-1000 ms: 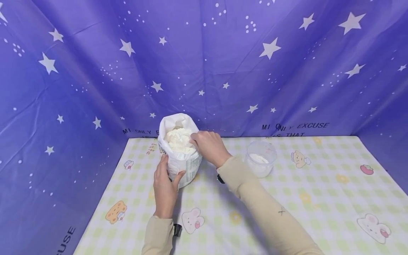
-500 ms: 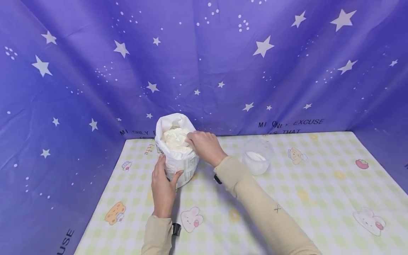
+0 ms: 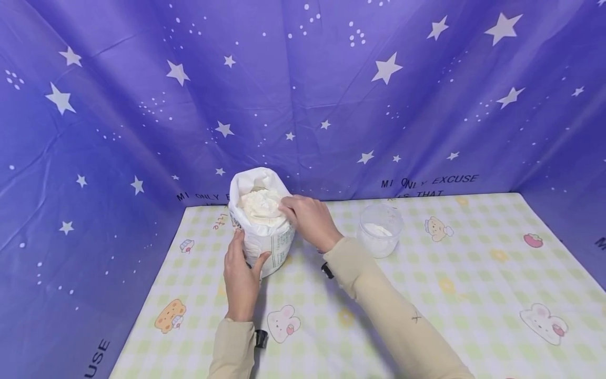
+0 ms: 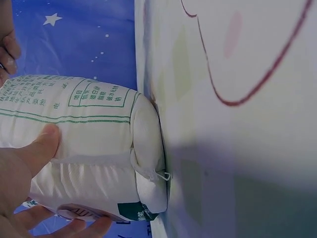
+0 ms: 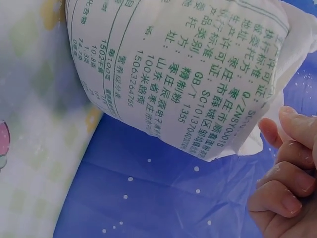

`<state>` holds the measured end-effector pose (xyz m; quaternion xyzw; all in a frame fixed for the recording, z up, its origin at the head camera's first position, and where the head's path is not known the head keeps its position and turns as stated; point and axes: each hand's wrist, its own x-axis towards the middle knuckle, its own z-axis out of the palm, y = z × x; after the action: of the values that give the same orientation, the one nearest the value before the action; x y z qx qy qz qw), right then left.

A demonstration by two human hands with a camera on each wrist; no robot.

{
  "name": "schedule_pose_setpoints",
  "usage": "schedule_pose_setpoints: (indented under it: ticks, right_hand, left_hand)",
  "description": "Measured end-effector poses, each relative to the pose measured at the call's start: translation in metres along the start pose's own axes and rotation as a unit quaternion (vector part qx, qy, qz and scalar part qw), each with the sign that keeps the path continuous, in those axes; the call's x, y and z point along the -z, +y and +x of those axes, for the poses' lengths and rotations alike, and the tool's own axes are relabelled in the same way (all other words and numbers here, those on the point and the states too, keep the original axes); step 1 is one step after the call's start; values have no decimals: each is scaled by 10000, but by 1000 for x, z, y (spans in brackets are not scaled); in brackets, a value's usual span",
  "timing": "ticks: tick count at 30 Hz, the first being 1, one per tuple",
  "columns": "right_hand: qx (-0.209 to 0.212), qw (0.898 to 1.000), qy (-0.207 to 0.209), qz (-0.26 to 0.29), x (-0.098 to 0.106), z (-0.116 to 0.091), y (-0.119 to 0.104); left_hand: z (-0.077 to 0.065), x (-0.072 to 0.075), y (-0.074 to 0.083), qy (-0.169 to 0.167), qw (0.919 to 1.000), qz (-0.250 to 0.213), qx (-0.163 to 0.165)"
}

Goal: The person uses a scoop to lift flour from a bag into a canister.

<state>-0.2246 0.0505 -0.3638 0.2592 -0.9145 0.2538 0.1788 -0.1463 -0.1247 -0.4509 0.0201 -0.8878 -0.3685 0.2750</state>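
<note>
White powder [image 3: 258, 201] shows only from the head, inside the bag [image 3: 275, 247] on the table [image 3: 483, 295]. Left hand [image 3: 241, 279] grips the bag; right hand [image 3: 310, 221] curls near the powder, whether holding anything I cannot tell.

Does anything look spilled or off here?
Nothing much: the white bag stands with its powder heaped inside, and I see none spilled on the tablecloth. One oddity: a loose loop of thread pokes untidily from the bag's base.

Green Chinese print [image 5: 182, 99] on the white bag [image 3: 267, 245] includes "GB/T 1355". The far curtain [image 3: 293, 95] reads "MI ONLY EXCUSE" at right; the tablecloth [image 3: 322, 347] says "Life" at far left.
</note>
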Motion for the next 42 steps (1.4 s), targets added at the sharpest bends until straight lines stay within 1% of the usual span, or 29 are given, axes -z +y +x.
schedule_pose_setpoints:
  ticks: [4, 11, 17, 30, 42]
  right_hand:
    - [-20, 9999, 62, 81, 2, -4, 2]
    - [-131, 9994, 229, 219, 8, -8, 3]
    - [-150, 9988, 300, 349, 7, -11, 6]
    - [-123, 9986, 192, 475, 17, -19, 3]
    - [-270, 9974, 282, 607, 29, -29, 6]
  left_hand:
    - [1, 0, -2, -16, 10000, 30, 54]
    - [2, 0, -2, 45, 10000, -27, -22]
    - [1, 1, -1, 60, 10000, -44, -36]
    - [0, 0, -4, 59, 10000, -31, 24]
    - [0, -1, -1, -18, 10000, -49, 55]
